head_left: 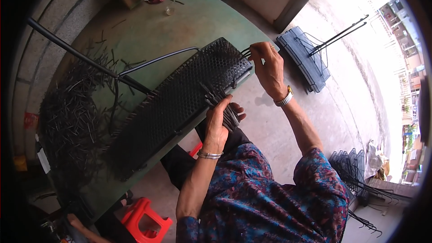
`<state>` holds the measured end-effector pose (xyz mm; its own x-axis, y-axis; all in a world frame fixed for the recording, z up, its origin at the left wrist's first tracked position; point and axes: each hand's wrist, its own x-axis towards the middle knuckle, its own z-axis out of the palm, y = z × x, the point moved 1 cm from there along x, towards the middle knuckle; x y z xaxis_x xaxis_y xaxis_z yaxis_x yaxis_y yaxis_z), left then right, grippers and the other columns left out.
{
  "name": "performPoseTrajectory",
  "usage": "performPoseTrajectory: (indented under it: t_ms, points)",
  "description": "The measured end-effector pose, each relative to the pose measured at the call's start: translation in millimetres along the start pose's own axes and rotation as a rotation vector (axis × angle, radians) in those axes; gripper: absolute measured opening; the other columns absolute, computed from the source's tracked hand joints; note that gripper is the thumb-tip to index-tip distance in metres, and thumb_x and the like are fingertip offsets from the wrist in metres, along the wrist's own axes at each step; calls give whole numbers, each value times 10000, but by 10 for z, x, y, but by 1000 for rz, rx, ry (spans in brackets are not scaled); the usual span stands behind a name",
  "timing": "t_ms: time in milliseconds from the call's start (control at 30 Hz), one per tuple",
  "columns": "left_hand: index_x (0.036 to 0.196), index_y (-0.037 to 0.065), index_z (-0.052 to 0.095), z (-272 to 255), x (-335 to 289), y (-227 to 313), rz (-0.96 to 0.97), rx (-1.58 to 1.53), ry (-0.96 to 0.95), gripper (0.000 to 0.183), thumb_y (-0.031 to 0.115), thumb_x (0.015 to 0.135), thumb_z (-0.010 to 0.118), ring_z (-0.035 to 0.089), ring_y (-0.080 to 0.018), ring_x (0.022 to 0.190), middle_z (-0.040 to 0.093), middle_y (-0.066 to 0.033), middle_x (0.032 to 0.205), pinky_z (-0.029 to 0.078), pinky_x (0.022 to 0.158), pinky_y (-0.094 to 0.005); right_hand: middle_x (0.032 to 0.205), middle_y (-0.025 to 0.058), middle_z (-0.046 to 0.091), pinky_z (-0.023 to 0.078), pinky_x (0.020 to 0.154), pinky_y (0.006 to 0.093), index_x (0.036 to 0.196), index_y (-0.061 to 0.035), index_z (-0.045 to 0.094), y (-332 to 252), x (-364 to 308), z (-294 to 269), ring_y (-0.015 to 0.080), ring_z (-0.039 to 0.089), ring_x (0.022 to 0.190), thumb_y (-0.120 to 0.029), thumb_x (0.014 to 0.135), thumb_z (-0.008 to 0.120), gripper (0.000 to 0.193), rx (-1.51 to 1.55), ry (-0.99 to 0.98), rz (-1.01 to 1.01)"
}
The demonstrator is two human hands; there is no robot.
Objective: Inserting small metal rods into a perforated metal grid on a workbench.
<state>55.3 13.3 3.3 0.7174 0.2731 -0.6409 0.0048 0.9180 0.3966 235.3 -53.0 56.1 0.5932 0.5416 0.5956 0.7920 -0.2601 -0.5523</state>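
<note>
Panel point(180, 87), black and perforated, lies on the counter point(202, 13); my left hand point(219, 119) clasps dark strips point(230, 117), my right hand point(268, 65) pinches a few by the panel's far-right end; the loose pile point(69, 112) suggests much remains.

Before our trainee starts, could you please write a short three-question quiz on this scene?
1. Which hand holds the thicker bundle of dark strips?
2. True or false: the wristwatch is worn on the left wrist.
3. What does the perforated black panel rest on? A) the red stool; B) the green table; C) the floor.

Key: 1. The left hand. 2. False; the wristwatch is on the right wrist. 3. B.
</note>
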Motion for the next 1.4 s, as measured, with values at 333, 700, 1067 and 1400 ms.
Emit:
performPoseTrajectory:
  t_ms: [333,700,1067,1400]
  points:
    - [873,98,634,-64,24,-28,-4,-39,-40,124,203,857,698,670,-249,716,644,-73,754,572,706,-447,848,97,611,513,632,303,939,-9,584,-64,25,-50,208,670,718,21,892,600,57,-3,-111,-102]
    - [853,96,627,-58,7,-19,-15,-50,-44,135,204,844,707,667,-248,708,637,-69,737,569,705,-442,850,94,615,521,638,297,933,-1,591,7,-10,-75,200,678,720,29,886,601,56,44,-142,-81]
    - [850,101,628,-71,17,-25,-22,-39,-40,122,198,849,702,670,-256,714,636,-68,734,572,709,-464,803,120,615,506,591,305,892,9,599,8,108,91,199,663,664,-30,881,587,42,-4,-167,32]
    - [872,110,624,-71,7,-34,-26,-42,-31,117,209,864,686,648,-233,696,619,-49,725,571,709,-462,815,126,641,512,617,303,908,6,638,73,58,158,199,676,696,-64,887,612,77,82,-239,84]
